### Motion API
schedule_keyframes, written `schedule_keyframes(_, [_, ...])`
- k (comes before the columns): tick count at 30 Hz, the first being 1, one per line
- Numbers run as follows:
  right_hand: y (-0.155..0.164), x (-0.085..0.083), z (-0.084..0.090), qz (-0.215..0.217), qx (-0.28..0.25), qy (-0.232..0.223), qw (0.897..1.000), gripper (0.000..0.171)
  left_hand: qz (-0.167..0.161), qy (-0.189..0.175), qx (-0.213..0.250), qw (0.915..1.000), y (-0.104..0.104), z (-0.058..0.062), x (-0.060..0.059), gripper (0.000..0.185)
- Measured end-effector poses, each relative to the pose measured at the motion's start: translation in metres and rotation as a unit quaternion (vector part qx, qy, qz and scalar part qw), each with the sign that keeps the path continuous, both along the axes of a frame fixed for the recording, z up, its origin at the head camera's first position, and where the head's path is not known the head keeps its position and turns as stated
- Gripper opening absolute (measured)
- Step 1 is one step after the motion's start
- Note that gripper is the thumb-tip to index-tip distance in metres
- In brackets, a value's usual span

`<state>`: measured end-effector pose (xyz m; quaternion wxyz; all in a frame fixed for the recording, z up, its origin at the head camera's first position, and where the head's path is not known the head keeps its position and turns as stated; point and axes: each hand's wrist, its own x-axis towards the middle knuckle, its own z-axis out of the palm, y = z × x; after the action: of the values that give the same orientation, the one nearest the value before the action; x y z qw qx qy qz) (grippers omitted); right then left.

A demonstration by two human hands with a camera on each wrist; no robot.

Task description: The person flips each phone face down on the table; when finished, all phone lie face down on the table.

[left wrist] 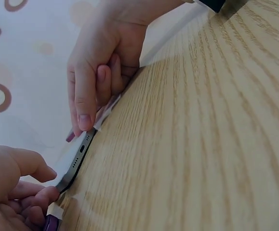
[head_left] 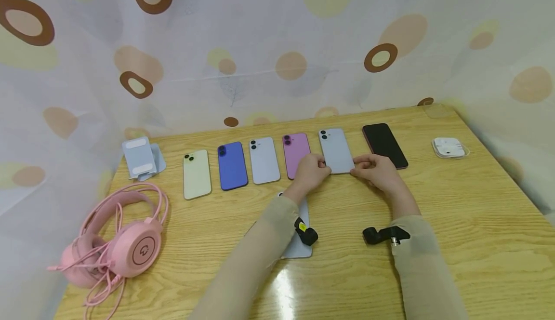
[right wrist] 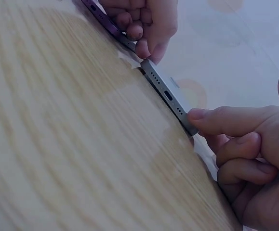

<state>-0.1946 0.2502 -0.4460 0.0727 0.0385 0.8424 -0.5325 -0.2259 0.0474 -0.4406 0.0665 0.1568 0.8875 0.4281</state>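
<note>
A pale blue-white phone point(head_left: 336, 150) lies back side up in the row on the table, its two-lens camera at the far left corner. My left hand point(head_left: 311, 171) pinches its near left corner, and my right hand point(head_left: 378, 171) pinches the near right corner. In the right wrist view, the phone's bottom edge point(right wrist: 168, 95) with its charging port faces the camera, thumb and fingers at either end. The left wrist view shows that same edge close over the wood. To its left is a pink-purple phone point(head_left: 295, 149), and to its right a dark-screened phone point(head_left: 385, 145).
Further left lie a white phone point(head_left: 265, 161), a blue phone point(head_left: 232, 166) and a pale yellow phone point(head_left: 197, 175). My left forearm partly covers a pale flat device point(head_left: 299, 250). Pink headphones point(head_left: 134, 247), a light blue stand point(head_left: 139, 156) and white wired earphones point(head_left: 449, 147) flank the row.
</note>
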Motion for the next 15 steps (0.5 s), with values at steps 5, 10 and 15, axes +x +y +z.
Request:
schedule_keyframes(5, [0.001, 0.0, 0.0, -0.001, -0.003, -0.005, 1.0, 0.04, 0.004, -0.018, 0.006, 0.9998, 0.0, 0.004, 0.001, 0.016])
schedule_keyframes(10, [0.006, 0.003, 0.006, 0.002, 0.013, 0.014, 1.0, 0.045, 0.018, -0.03, 0.008, 0.9993, 0.004, 0.009, 0.002, 0.023])
schedule_keyframes(15, [0.025, 0.007, 0.016, -0.021, 0.08, 0.071, 0.994, 0.046, -0.009, -0.016, 0.015, 0.9997, 0.015, 0.013, 0.001, 0.03])
